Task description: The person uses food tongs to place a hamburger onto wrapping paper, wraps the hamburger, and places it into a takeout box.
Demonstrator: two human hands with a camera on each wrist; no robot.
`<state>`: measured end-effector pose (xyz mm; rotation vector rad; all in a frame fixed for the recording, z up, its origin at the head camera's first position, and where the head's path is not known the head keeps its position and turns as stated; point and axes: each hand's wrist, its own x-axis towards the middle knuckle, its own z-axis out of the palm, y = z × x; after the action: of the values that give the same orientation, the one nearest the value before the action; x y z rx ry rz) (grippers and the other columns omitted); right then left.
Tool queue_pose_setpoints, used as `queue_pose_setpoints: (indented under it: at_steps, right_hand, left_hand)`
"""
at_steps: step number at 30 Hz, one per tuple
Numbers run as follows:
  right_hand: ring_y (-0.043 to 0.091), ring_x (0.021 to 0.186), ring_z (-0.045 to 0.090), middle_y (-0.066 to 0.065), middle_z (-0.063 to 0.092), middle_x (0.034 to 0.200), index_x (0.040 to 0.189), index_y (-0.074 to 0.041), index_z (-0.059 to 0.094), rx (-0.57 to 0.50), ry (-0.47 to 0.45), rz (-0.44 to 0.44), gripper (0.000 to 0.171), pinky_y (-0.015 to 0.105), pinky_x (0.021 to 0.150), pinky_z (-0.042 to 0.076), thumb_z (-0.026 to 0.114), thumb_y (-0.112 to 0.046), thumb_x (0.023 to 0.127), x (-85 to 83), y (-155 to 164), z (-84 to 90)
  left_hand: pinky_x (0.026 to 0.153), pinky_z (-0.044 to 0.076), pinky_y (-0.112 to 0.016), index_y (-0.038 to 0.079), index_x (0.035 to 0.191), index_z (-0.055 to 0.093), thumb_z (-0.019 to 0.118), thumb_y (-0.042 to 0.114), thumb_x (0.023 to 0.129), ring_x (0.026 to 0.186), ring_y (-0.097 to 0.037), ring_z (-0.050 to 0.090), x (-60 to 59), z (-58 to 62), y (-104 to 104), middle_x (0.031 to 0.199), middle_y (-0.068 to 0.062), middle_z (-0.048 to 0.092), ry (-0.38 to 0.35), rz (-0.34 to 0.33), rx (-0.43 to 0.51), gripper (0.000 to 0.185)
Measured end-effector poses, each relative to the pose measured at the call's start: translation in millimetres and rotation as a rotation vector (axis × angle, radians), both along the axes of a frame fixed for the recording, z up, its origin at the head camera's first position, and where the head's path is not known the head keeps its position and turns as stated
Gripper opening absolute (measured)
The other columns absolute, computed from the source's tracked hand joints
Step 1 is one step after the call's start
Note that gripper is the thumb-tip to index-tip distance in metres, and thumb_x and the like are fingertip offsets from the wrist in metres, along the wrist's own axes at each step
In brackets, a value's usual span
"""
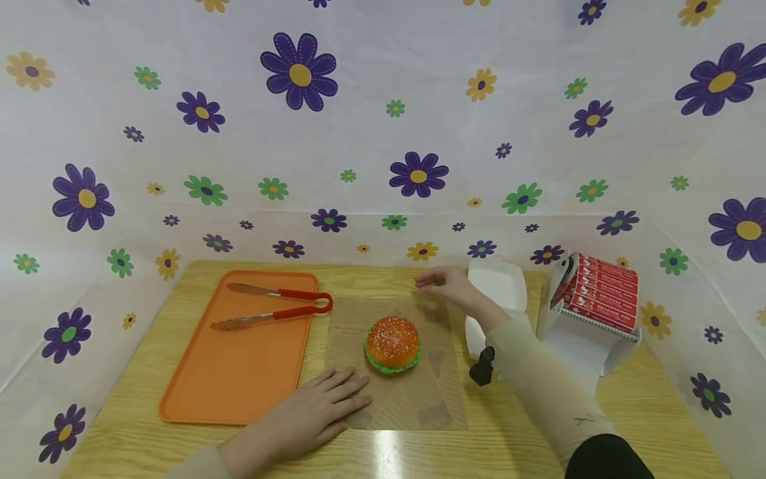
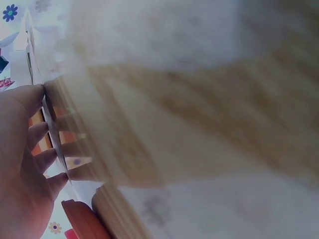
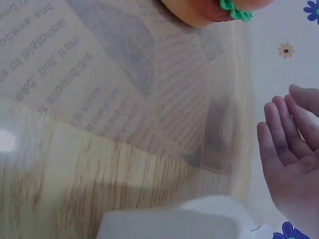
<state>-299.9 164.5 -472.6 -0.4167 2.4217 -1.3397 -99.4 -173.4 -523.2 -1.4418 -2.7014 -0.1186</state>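
Note:
A toy hamburger (image 1: pixel 393 340) with a seeded bun and green lettuce edge sits on a brown sheet of printed wrapping paper (image 1: pixel 413 406). My left hand (image 1: pixel 305 416) rests flat at the paper's lower left corner, fingers spread and pointing toward the hamburger. Over the paper's far right corner hovers my right hand (image 1: pixel 451 287), holding nothing. Its fingers look extended and close together in the right wrist view, palm (image 3: pixel 294 164) showing. The hamburger lies between the two hands, touched by neither.
An orange tray (image 1: pixel 239 379) on the left carries red-handled tongs (image 1: pixel 296 311). Under and beside my right forearm stands an opened white box (image 1: pixel 497 283). Farther right is a white spiral-bound stand with red patterned sheets (image 1: pixel 604 289). A flowered curtain (image 1: pixel 359 133) encloses the wooden table.

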Motion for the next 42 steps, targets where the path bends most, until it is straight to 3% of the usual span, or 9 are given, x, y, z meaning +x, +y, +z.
queue_pose_setpoints:
  at_steps: [11,19,22,29,42]
  right_hand:
    - [0.039,0.121,0.070,0.027,0.073,0.130,0.132,0.010,0.067,0.043,0.021,0.016,0.033,0.046,0.109,0.058,0.067,-0.005,0.103,-0.5,-6,-6.5]
    - [0.035,0.126,0.069,0.018,0.075,0.132,0.135,0.002,0.069,0.089,0.001,0.069,0.035,0.051,0.119,0.050,0.068,-0.011,0.102,0.1,-25,-15.9]
    - [0.031,0.128,0.068,0.015,0.074,0.134,0.138,-0.002,0.068,0.105,-0.004,0.108,0.038,0.049,0.121,0.048,0.068,-0.015,0.103,0.8,-33,-17.8]
    - [0.029,0.125,0.067,0.017,0.071,0.136,0.139,-0.002,0.067,0.021,-0.096,0.138,0.040,0.046,0.115,0.053,0.069,-0.009,0.100,4.7,-51,-14.1]
    - [0.028,0.121,0.066,0.020,0.070,0.135,0.139,0.003,0.065,0.056,-0.050,0.216,0.043,0.038,0.109,0.057,0.071,-0.003,0.096,-2.2,-72,-17.2]
  left_hand:
    - [0.122,0.047,-0.052,0.025,0.157,0.054,0.052,0.039,0.111,0.153,-0.032,0.047,1.6,2.0,1,0.168,-0.003,0.046,-0.018,-0.007,-0.009,0.048]
    - [0.123,0.046,-0.052,0.025,0.158,0.053,0.052,0.040,0.111,0.154,-0.032,0.046,1.0,3.8,1,0.168,-0.004,0.045,-0.040,-0.018,-0.003,0.049]
    - [0.124,0.045,-0.052,0.025,0.159,0.051,0.052,0.040,0.111,0.155,-0.032,0.044,1.0,4.3,1,0.169,-0.003,0.044,-0.057,-0.016,-0.009,0.050]
    - [0.124,0.045,-0.053,0.026,0.159,0.051,0.053,0.039,0.111,0.155,-0.032,0.044,1.2,6.2,1,0.169,-0.003,0.044,-0.060,-0.016,-0.008,0.050]
    - [0.123,0.046,-0.052,0.025,0.159,0.052,0.053,0.041,0.110,0.154,-0.032,0.046,0.4,4.2,-1,0.169,-0.004,0.044,-0.026,-0.029,-0.011,0.051]
